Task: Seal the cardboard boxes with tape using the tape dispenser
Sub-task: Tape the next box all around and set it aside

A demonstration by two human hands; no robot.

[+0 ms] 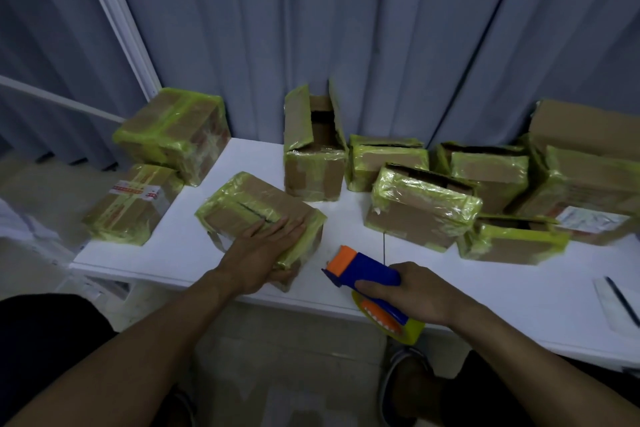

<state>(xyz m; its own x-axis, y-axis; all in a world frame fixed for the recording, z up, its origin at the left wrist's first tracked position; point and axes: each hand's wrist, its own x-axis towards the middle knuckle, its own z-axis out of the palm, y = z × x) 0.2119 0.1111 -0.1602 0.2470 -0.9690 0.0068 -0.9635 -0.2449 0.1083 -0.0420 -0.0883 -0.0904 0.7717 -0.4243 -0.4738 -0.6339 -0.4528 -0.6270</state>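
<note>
We identify this location as a small parcel-packing station set up in a curtained room. The white bench carries a row of cardboard boxes bound in yellow-green tape, several with flaps open. One box at the right end of the bench bears a printed shipping label. A tape dispenser is present at the near edge of the bench. Grey curtains hang directly behind the bench. Two more taped boxes stand off its left end.

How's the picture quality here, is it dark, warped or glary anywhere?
Head view: dim and bluish; the wide lens bows the table edge; tape on the box under the left hand glints; the tape dispenser in the right hand looks sharp.
</note>
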